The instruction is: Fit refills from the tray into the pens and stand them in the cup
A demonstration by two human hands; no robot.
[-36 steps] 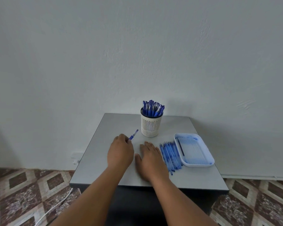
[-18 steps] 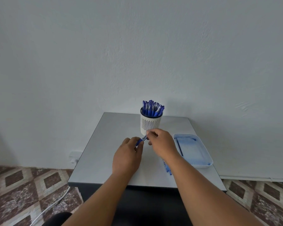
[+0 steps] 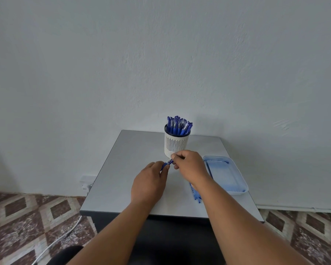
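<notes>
Your left hand [image 3: 148, 183] sits above the middle of the grey table [image 3: 122, 169], fingers curled round the lower end of a blue pen [image 3: 166, 164]; only a short stretch of the barrel shows between your two hands. Your right hand [image 3: 189, 165] meets it from the right, thumb and fingertips pinching the pen's upper, paler end just in front of the cup [image 3: 175, 143]. Pen is tilted, pointing up and to the right toward the cup's base; whether it touches the cup cannot be told. Cup is white with vertical slots and a dark rim, standing at the back of the table, packed with blue pens [image 3: 179, 124] standing cap-up. To the right, a pale blue tray [image 3: 237, 186] lies near the table's right edge; a thin dark line along its left inner wall, too small to identify. Between tray and your right forearm, a loose bundle of blue pieces [image 3: 196, 196] lies on the tabletop, mostly hidden under the arm. Patterned tile floor on both sides, a white cable [image 3: 61, 238] trailing across it on the left, wall socket [image 3: 86, 181] behind.
</notes>
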